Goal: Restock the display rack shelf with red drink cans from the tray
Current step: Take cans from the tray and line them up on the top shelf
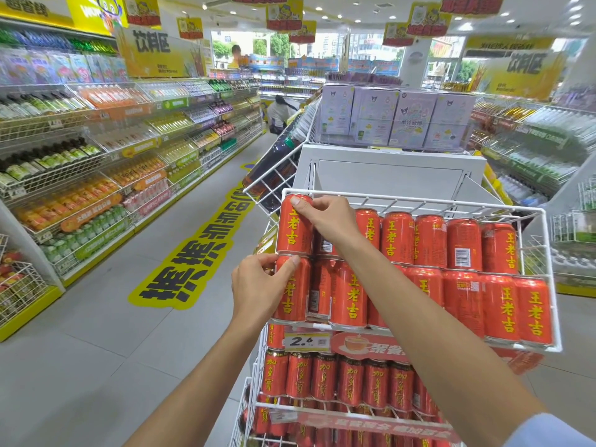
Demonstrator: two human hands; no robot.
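A white wire display shelf point(416, 200) in front of me holds two rows of red drink cans with yellow characters. My right hand point(325, 217) grips the top of the leftmost can in the back row point(294, 235). My left hand point(258, 285) grips the leftmost can in the front row point(292, 295) just below it. Both cans stand upright at the shelf's left end. No tray is in view.
Lower rack shelves point(338, 379) hold more red cans behind a price tag point(306, 341). Purple boxes point(393, 119) sit on top of the rack. Long drink shelves point(96, 162) line the aisle on the left, where a person crouches far down.
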